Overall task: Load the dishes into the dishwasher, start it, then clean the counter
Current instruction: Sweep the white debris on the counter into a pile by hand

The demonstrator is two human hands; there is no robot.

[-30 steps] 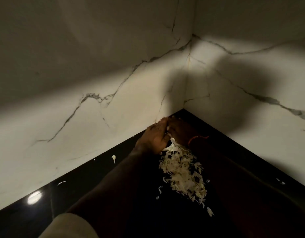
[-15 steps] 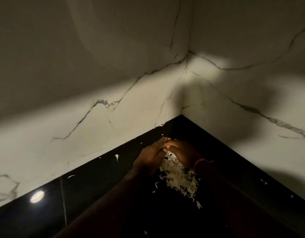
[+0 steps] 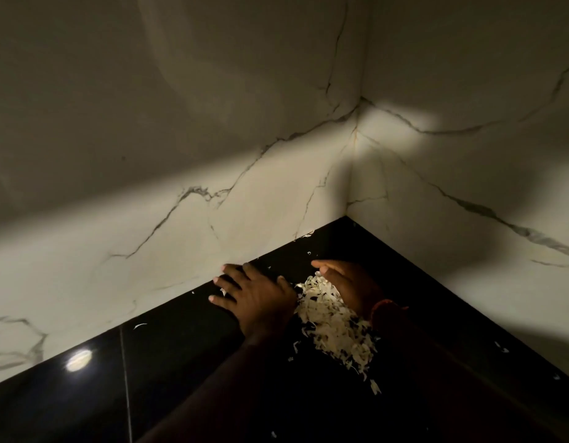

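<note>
- Glossy black stone counter (image 3: 181, 378): nearest item; a round lamp reflection (image 3: 79, 359) is carried at the near left, with a thin seam just beside it.
- Pile of pale, thin shredded food scraps (image 3: 332, 318): heaped on the counter between the two hands; its long axis runs from the far left to the near right, tapering to stray bits at the near end.
- Left hand (image 3: 257, 298): laid flat on the counter, fingers straight and spread, nothing gripped; its thumb side touches the pile's left edge, so the pile lies to its right.
- Right hand (image 3: 347, 282): set on edge along the pile's right flank, fingers straight and together, nothing held; an orange wristband (image 3: 387, 303) is worn. Both hands are judged about equally near the pile, which is bracketed for an inward sweep.
- Loose flecks (image 3: 308, 252): scattered beyond the fingertips, apart from the pile.
- White marble-veined wall panels (image 3: 213, 155): farthest, meeting in a corner.
</note>
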